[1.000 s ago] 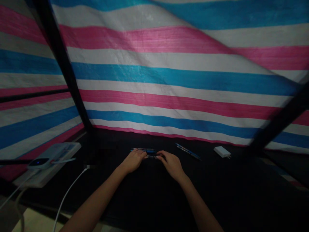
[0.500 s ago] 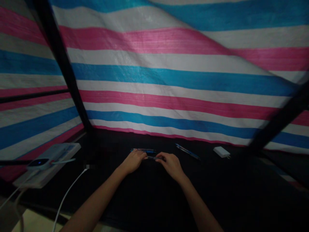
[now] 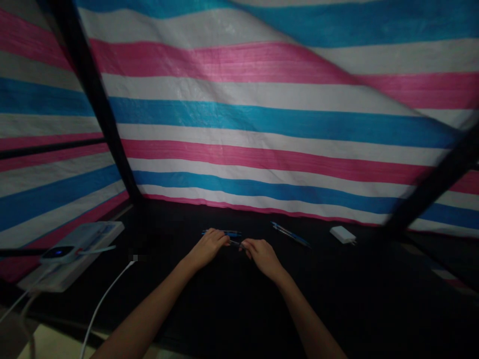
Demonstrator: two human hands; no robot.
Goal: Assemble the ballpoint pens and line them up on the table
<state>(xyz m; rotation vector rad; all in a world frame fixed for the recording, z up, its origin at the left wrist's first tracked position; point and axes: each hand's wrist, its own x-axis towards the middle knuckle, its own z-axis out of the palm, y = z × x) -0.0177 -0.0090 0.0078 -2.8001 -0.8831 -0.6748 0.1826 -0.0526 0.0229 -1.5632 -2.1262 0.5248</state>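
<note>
A thin dark pen [image 3: 235, 243] spans the short gap between my two hands, low over the black table. My left hand [image 3: 208, 248] is closed with its fingertips pinching the pen's left end. Pinched at the other end is my right hand [image 3: 262, 255], thumb and fingers bent together. The fingers hide both ends of the pen. Just behind my left hand lies a blue pen [image 3: 232, 233], partly covered by it. More blue pen shapes [image 3: 290, 235] rest slantwise behind and to the right of my right hand.
A white charger plug [image 3: 342, 234] lies at the right on the black table [image 3: 224, 309]. At the left, a device with a lit display [image 3: 58, 253] sits on a pale box [image 3: 107, 230]. A white cable [image 3: 107, 295] crosses the front left. Striped sheeting [image 3: 239, 114] and dark poles [image 3: 107, 114] surround the table.
My right hand's fingers have shifted and curled at the pen's right end, and less of the pen shows between the hands. My left hand stays nearly in place.
</note>
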